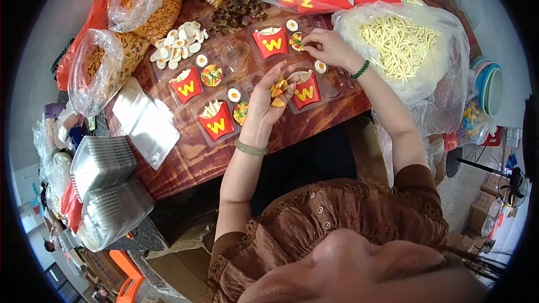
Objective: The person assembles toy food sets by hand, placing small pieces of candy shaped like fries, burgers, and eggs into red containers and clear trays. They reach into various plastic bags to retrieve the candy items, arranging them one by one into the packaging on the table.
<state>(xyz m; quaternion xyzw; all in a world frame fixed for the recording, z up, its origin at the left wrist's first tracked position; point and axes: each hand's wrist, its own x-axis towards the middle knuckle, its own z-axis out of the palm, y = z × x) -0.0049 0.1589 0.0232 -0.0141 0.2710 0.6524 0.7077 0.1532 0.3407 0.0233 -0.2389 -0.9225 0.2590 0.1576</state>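
Note:
My left hand (273, 94) is palm up with its fingers curled round several small pizza-slice pieces (278, 90). The fingers of my right hand (321, 45) are pinched at the edge of a small round pizza (296, 41) in the upper right clear tray, beside a red fries box (270, 42) and an egg piece (292, 24). Below, another red box (306, 91) and an egg piece (320, 66) lie in a tray, partly behind my left hand. Two trays at the left each hold a red box (186, 85), an egg piece (234, 95) and a round pizza (211, 76).
White egg pieces (179, 44) lie in a pile at the upper left, near bags of small orange pieces (160, 14). A bag of pale noodle-like strips (398, 45) stands at the right. Clear plastic sleeves (146, 120) and stacked clear trays (104, 163) are at the left.

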